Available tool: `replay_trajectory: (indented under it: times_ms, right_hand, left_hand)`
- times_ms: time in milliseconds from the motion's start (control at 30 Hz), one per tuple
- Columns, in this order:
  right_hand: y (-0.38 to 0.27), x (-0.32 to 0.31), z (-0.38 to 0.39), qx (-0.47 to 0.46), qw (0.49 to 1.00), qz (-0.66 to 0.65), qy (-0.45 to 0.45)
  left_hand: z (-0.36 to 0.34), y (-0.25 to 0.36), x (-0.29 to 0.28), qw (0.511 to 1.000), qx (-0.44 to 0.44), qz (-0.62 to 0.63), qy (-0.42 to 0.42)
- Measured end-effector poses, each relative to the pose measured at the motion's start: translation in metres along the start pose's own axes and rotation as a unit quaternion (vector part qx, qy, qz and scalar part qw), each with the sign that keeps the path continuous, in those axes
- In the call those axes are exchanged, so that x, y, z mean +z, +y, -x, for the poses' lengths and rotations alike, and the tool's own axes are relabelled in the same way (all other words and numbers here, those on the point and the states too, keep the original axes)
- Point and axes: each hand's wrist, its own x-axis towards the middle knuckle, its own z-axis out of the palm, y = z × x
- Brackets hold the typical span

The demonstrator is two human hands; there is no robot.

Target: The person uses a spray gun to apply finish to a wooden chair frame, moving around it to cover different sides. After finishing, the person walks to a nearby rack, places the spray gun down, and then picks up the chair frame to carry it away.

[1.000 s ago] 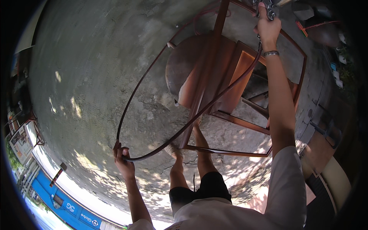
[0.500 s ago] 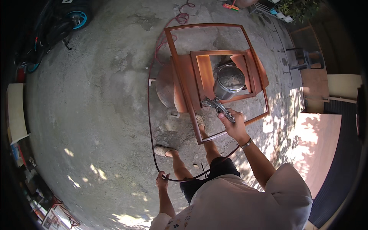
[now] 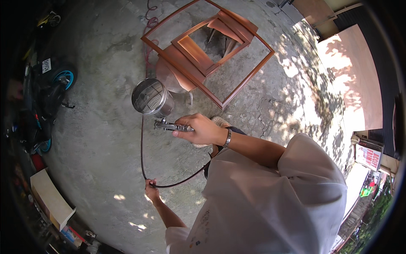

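My right hand [image 3: 192, 130] grips a silver spray gun [image 3: 167, 125] at the centre; a large stainless cylindrical cup [image 3: 148, 95] sits just beyond the gun and looks attached to it. My left hand [image 3: 153, 190], low on the left, is closed on a dark hose [image 3: 177, 183] that curves up toward my body and runs away behind the cup. Above and right of the gun, reddish-brown wooden frames and panels [image 3: 234, 94] lie stacked on a round support [image 3: 167, 72].
The cracked concrete floor [image 3: 97, 127] surrounds me. A black motorbike [image 3: 44, 106] stands at the left, a pale board [image 3: 48, 194] below it. A coiled red hose [image 3: 151, 21] lies behind the frames. A large plywood sheet [image 3: 347, 76] and a sign [image 3: 368, 154] are at the right.
The view has turned. My right hand with the spray gun and cup has moved left, off the wooden frames and over bare concrete. My left hand still holds the hose.
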Motion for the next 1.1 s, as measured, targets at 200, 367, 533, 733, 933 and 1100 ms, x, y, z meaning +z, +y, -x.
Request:
replay_trajectory:
  times_ms: [200, 367, 533, 733, 933, 1100]
  right_hand:
    - [-0.025, 0.017, -0.004, -0.021, 1.0, 0.015, -0.017]
    - [-0.039, 0.019, -0.03, -0.028, 0.999, 0.024, 0.001]
    - [-0.054, 0.019, -0.079, -0.057, 0.994, 0.016, 0.093]
    - [-0.051, 0.035, -0.175, -0.021, 0.993, 0.077, 0.091]
    - [-0.061, 0.046, -0.315, -0.031, 0.991, 0.036, 0.124]
    - [-0.073, 0.034, -0.429, -0.052, 0.978, 0.033, 0.199]
  left_hand:
    - [0.04, 0.007, -0.007, 0.988, 0.009, 0.147, -0.054]
    - [0.068, 0.037, 0.014, 0.985, -0.042, -0.079, -0.146]
    - [0.039, -0.027, 0.043, 0.999, -0.005, 0.034, -0.036]
    - [-0.047, 0.055, 0.026, 0.99, -0.057, 0.074, 0.102]
    - [-0.223, 0.118, -0.047, 0.983, 0.001, 0.126, 0.134]
    - [-0.453, 0.248, -0.188, 0.956, 0.166, 0.092, 0.225]
